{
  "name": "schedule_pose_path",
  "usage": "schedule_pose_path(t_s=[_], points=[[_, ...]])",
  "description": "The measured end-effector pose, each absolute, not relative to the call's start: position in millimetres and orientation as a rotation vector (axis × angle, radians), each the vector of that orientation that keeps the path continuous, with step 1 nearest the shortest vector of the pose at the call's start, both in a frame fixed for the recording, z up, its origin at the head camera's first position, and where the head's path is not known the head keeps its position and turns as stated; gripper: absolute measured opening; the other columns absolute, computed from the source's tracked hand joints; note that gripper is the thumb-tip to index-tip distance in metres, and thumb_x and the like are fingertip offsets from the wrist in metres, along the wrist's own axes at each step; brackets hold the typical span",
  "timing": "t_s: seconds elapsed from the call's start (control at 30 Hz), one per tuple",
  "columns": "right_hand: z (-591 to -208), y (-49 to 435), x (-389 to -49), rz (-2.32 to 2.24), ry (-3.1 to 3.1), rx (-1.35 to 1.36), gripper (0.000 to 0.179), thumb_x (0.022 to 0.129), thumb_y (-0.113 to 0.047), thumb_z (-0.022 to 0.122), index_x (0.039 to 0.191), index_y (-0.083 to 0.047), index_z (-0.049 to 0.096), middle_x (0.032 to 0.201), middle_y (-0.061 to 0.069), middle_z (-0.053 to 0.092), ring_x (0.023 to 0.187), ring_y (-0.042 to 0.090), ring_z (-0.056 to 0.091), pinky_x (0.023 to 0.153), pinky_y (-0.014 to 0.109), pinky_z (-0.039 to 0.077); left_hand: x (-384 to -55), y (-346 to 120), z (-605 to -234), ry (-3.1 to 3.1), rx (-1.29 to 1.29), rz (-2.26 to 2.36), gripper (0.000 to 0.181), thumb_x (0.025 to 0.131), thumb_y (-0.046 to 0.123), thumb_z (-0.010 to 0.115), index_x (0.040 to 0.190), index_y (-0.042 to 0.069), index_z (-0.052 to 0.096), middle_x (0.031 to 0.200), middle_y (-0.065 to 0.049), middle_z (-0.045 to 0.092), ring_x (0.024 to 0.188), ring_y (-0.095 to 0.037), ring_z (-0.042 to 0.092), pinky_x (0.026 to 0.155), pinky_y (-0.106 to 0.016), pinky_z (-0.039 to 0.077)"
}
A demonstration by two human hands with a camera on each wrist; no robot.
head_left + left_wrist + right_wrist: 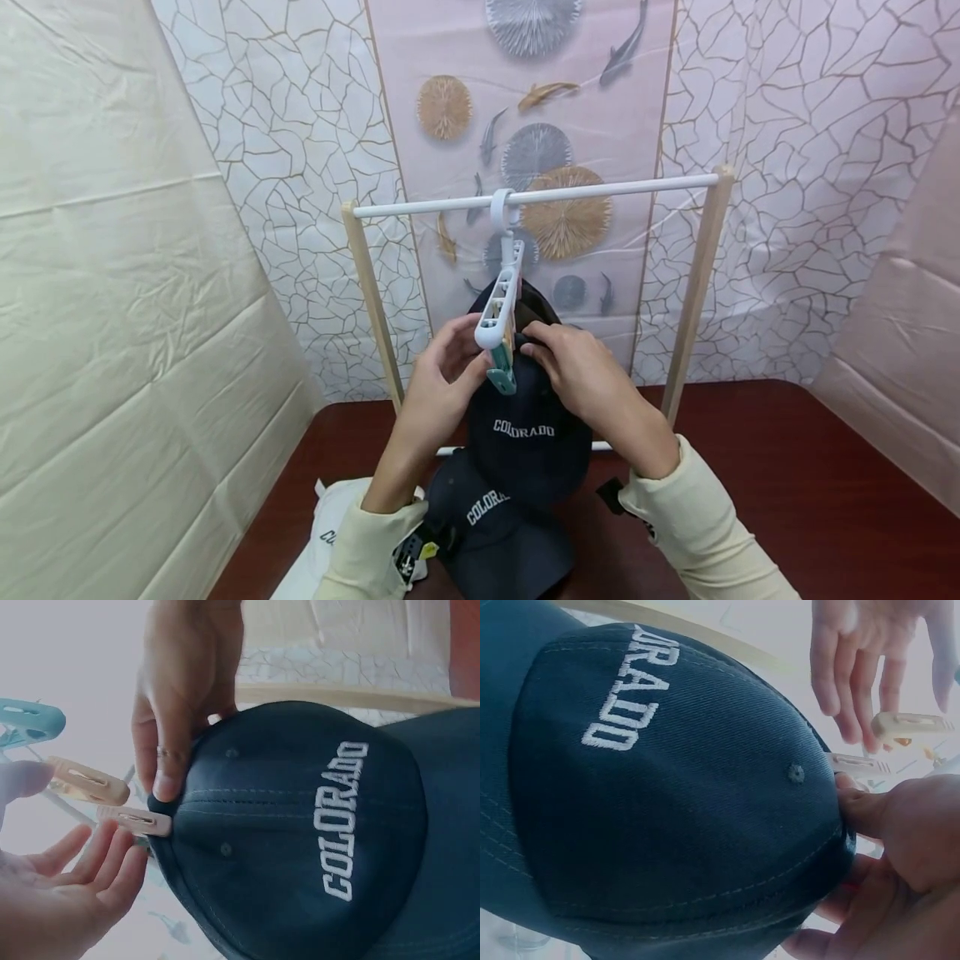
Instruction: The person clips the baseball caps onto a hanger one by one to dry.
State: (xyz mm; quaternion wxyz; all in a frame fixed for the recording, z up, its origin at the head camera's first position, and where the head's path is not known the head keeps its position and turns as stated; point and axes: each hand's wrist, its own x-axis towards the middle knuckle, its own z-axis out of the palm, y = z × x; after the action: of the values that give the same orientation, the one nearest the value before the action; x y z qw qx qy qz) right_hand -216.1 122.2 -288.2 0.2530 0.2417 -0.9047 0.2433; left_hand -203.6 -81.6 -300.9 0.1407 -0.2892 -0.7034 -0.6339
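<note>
A navy cap [528, 462] lettered COLORADO hangs brim down below a white clip hanger [491, 321]. My right hand [588, 375] pinches the cap's crown edge between thumb and fingers, as the left wrist view shows. Against that edge sits a pale pink clip [139, 821]; whether it bites the fabric is hard to tell. Beside the clips is my left hand [79, 892], fingers spread and loosely bent, fingertips close to the pink clip. A beige clip [88, 782] and a teal clip [502, 367] are farther along the hanger. Dark fabric [540, 300] shows behind it.
The hanger hooks onto the white rod [622, 188] of a stand with wooden posts [697, 292]. Another navy COLORADO cap [502, 550] lies on the dark red table [795, 467]. A white cap [322, 533] lies left of it, partly behind my left sleeve.
</note>
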Motion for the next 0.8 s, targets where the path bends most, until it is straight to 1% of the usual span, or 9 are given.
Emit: schedule_pose_path(t_s=[0.17,0.3,0.4,0.43,0.47,0.53,0.63,0.67,0.8], points=[[-288.2,122.7,-214.8,0.642,-2.442,0.656,0.009,0.108,-0.018,0.061,0.107,-0.011,0.068,0.081,0.001,0.061,0.076,0.023,0.059,0.069,0.043,0.046,-203.0,-82.4,-301.3,-2.079,-0.913,-1.960,0.049,0.106,0.005,0.060,0.153,0.001,0.046,0.148,-0.020,0.058,0.131,-0.030,0.060,0.108,-0.040,0.050],[-288.0,122.3,-213.6,0.618,-2.442,0.654,0.010,0.108,-0.018,0.061,0.105,-0.011,0.067,0.079,0.001,0.058,0.073,0.022,0.057,0.067,0.041,0.046,-204.5,-80.3,-301.5,-2.075,-0.968,-1.998,0.045,0.109,0.009,0.056,0.153,0.002,0.047,0.149,-0.018,0.058,0.137,-0.027,0.058,0.114,-0.039,0.046],[-287.8,120.7,-213.8,0.609,-2.458,0.645,0.011,0.108,-0.017,0.061,0.100,-0.011,0.064,0.075,0.002,0.052,0.071,0.022,0.053,0.065,0.039,0.043,-206.5,-79.4,-300.2,-2.043,-1.002,-2.026,0.043,0.112,0.019,0.055,0.152,0.005,0.050,0.146,-0.015,0.062,0.138,-0.023,0.057,0.118,-0.040,0.041],[-287.7,120.5,-213.8,0.608,-2.459,0.639,0.012,0.109,-0.018,0.061,0.099,-0.011,0.064,0.075,0.002,0.052,0.071,0.023,0.054,0.066,0.040,0.044,-206.9,-78.6,-299.3,-2.024,-1.019,-2.048,0.046,0.111,0.026,0.057,0.152,0.005,0.051,0.145,-0.014,0.063,0.138,-0.023,0.058,0.119,-0.040,0.040],[-287.7,120.5,-214.2,0.607,-2.458,0.633,0.012,0.109,-0.018,0.061,0.099,-0.011,0.063,0.076,0.002,0.053,0.071,0.023,0.054,0.066,0.040,0.044,-207.6,-77.7,-298.5,-2.008,-1.028,-2.071,0.049,0.110,0.032,0.058,0.151,0.006,0.052,0.143,-0.014,0.065,0.136,-0.023,0.059,0.119,-0.040,0.040],[-287.6,120.6,-214.3,0.607,-2.460,0.619,0.013,0.109,-0.019,0.060,0.100,-0.011,0.064,0.077,0.003,0.055,0.073,0.025,0.057,0.067,0.042,0.045,-208.2,-75.4,-296.8,-1.979,-1.034,-2.098,0.051,0.109,0.037,0.060,0.150,0.007,0.053,0.140,-0.014,0.067,0.133,-0.022,0.061,0.116,-0.037,0.042],[-287.9,120.3,-214.7,0.603,-2.449,0.606,0.012,0.109,-0.020,0.061,0.105,-0.011,0.067,0.084,0.006,0.064,0.081,0.028,0.065,0.071,0.046,0.050,-208.1,-72.1,-295.4,-1.926,-1.037,-2.131,0.049,0.110,0.034,0.059,0.150,0.006,0.053,0.137,-0.015,0.068,0.128,-0.023,0.064,0.110,-0.033,0.045],[-288.3,120.1,-214.9,0.604,-2.447,0.604,0.012,0.108,-0.020,0.061,0.106,-0.011,0.068,0.085,0.006,0.065,0.082,0.029,0.066,0.072,0.047,0.051,-208.2,-71.4,-295.5,-1.914,-1.033,-2.127,0.044,0.111,0.027,0.057,0.150,0.006,0.054,0.136,-0.017,0.069,0.127,-0.024,0.064,0.110,-0.032,0.045],[-290.6,118.2,-215.0,0.606,-2.447,0.600,0.011,0.108,-0.019,0.062,0.109,-0.011,0.070,0.090,0.007,0.068,0.087,0.031,0.067,0.074,0.049,0.051,-208.3,-70.0,-298.4,-1.892,-0.998,-2.106,0.038,0.112,0.017,0.054,0.148,0.004,0.056,0.134,-0.017,0.069,0.126,-0.023,0.064,0.112,-0.034,0.044]])
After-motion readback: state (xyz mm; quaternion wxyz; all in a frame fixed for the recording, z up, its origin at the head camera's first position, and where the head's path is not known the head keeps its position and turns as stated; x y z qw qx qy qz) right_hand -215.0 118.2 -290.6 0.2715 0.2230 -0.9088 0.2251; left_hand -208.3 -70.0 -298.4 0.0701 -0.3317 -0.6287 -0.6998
